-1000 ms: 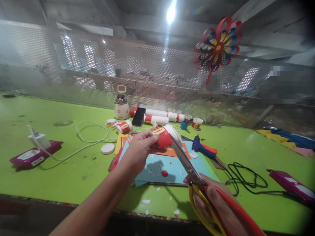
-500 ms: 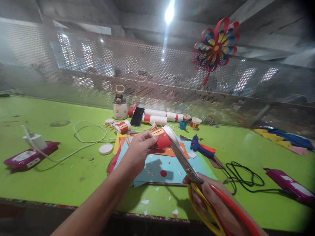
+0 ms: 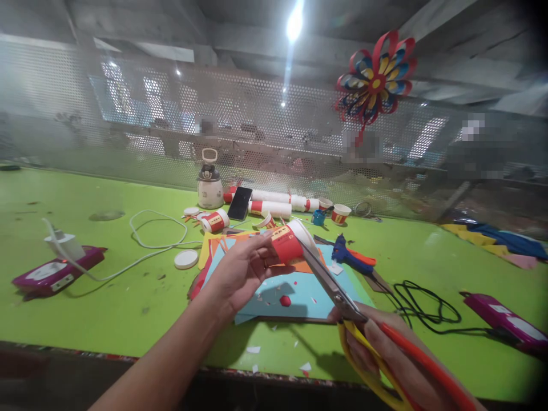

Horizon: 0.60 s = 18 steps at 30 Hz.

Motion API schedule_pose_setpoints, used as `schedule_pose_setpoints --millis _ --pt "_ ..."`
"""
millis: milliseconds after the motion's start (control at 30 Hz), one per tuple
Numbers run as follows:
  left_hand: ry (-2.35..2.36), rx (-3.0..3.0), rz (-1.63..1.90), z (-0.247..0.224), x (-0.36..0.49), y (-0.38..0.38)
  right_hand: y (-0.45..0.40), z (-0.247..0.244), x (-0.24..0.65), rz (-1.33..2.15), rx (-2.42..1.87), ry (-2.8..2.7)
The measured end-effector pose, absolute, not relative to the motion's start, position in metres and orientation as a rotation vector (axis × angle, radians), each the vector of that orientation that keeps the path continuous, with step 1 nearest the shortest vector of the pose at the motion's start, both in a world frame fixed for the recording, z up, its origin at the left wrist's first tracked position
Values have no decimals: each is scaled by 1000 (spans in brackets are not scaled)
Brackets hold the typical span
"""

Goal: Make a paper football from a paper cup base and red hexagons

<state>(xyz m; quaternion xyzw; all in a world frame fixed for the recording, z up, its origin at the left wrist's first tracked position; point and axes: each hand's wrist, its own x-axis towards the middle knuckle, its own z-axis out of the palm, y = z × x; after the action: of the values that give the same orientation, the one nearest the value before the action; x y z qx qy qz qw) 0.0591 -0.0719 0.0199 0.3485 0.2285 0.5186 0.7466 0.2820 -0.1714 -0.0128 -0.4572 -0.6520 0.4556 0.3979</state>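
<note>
Above the blue paper sheets (image 3: 299,297), my left hand (image 3: 244,271) holds a red and white paper cup (image 3: 287,245) on its side, rim facing right. My right hand (image 3: 381,342) grips scissors (image 3: 334,288) with one yellow and one red handle. The blades point up and left and reach the cup's white rim; whether they are inside the cup is hard to tell. A red paper hexagon (image 3: 285,301) and small scraps lie on the blue sheets.
Behind are a phone (image 3: 240,204), stacked cups (image 3: 270,209), a white bottle (image 3: 209,188) and a blue jar (image 3: 318,217). A glue gun (image 3: 351,257) lies right. Power strips (image 3: 60,271) sit at both sides, with cables.
The cup and scissors have shifted slightly right. My left fingers have opened out more around the cup, and my right hand has moved a little to the right.
</note>
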Motion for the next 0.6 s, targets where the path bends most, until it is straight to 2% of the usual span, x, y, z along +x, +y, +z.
schedule_pose_setpoints --millis 400,600 --pt "453 437 1126 24 66 -77 -173 8 296 844 -1184 -1709" --pt "275 295 1288 24 88 -81 -157 19 309 1047 -1100 -1809"
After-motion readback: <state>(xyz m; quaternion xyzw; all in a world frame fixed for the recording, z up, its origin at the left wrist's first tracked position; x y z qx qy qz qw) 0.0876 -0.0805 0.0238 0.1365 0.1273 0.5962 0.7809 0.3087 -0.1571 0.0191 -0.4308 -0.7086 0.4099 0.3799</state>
